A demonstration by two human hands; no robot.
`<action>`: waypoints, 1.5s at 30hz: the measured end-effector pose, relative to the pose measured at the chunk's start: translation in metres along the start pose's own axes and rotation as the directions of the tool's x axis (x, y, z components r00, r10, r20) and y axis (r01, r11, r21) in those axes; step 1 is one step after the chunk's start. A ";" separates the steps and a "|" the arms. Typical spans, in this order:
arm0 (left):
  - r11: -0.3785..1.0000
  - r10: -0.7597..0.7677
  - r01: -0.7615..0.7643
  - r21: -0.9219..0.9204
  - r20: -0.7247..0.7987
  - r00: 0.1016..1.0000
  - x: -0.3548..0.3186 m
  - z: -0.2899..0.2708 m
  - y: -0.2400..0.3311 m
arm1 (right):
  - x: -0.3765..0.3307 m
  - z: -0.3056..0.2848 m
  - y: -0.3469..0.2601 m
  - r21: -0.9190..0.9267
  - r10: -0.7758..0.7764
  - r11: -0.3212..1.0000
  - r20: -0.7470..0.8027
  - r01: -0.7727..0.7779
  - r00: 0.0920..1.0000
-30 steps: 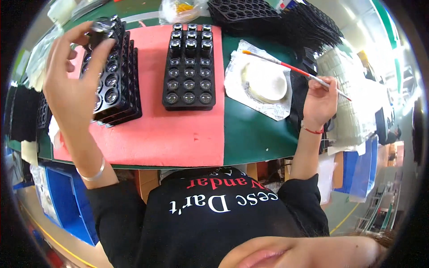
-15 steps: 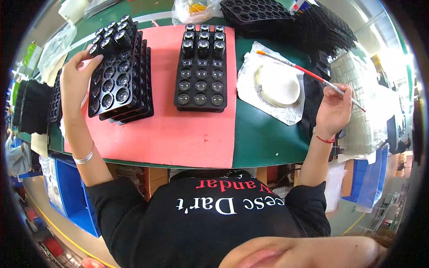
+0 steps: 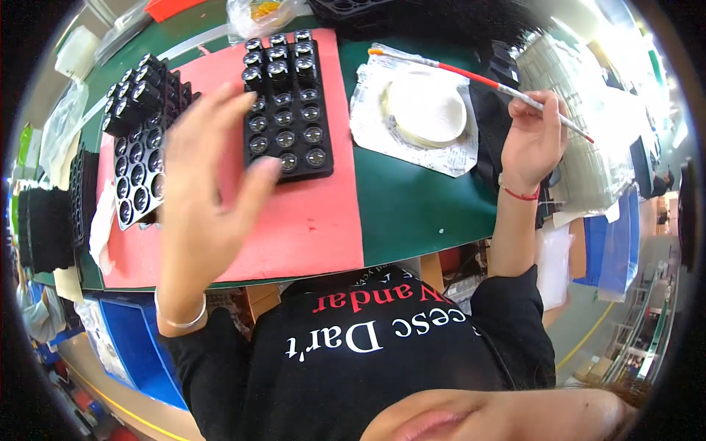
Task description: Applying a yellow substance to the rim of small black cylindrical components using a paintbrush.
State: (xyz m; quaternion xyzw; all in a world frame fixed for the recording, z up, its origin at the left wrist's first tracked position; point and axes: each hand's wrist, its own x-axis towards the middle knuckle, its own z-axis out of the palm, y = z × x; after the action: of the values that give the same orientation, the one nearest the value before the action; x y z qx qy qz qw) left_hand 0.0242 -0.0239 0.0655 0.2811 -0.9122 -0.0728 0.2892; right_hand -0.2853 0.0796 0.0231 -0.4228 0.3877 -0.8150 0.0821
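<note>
My left hand (image 3: 209, 195), smeared by motion, reaches over the pink mat with fingers and thumb spread and nothing in them. Its fingertips are beside a black tray (image 3: 297, 126) holding rows of round lenses; the far rows carry taller black lens barrels (image 3: 277, 69). I cannot tell whether they touch. Farther left is a stack of similar black trays (image 3: 140, 158), partly behind that hand, with black barrels at its far end. My right hand (image 3: 533, 143) grips a slim paintbrush (image 3: 478, 79) with a red and silver handle, its orange tip pointing left above a round white dish (image 3: 434, 110).
Printed paper (image 3: 368, 121) lies under the dish on the green table (image 3: 401, 213). The pink mat (image 3: 323, 235) spreads under the trays. Clear plastic trays (image 3: 562, 95) are stacked at the right. A plastic bag (image 3: 257, 18) and black trays line the back.
My left hand has left the barrels on the left stack and moved right toward the middle tray. The whole view has shifted; my right hand still holds the paintbrush.
</note>
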 end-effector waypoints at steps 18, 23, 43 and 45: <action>0.910 -0.282 0.290 -0.298 0.069 0.957 0.022 0.080 -0.063 | -0.001 0.006 -0.006 -0.252 -0.149 0.956 0.033 0.153 0.988; 0.970 -0.225 0.223 -0.099 -0.001 0.974 0.022 0.064 -0.042 | -0.002 0.008 -0.009 -0.407 -0.282 0.866 0.082 0.290 0.956; 0.246 -0.313 0.302 -0.921 0.219 0.924 -0.001 0.058 -0.013 | 0.002 -0.003 -0.006 -0.628 -0.292 0.676 0.252 0.385 0.923; 0.170 -0.314 0.342 -0.924 0.278 0.908 -0.002 0.057 -0.013 | 0.001 -0.005 -0.007 -0.637 -0.278 0.671 0.259 0.380 0.925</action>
State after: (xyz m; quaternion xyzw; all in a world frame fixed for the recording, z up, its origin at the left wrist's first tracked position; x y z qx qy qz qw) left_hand -0.0010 -0.0358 0.0137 0.2339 -0.5963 -0.6751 0.3659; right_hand -0.2887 0.0864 0.0268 -0.5422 0.5672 -0.5872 -0.1987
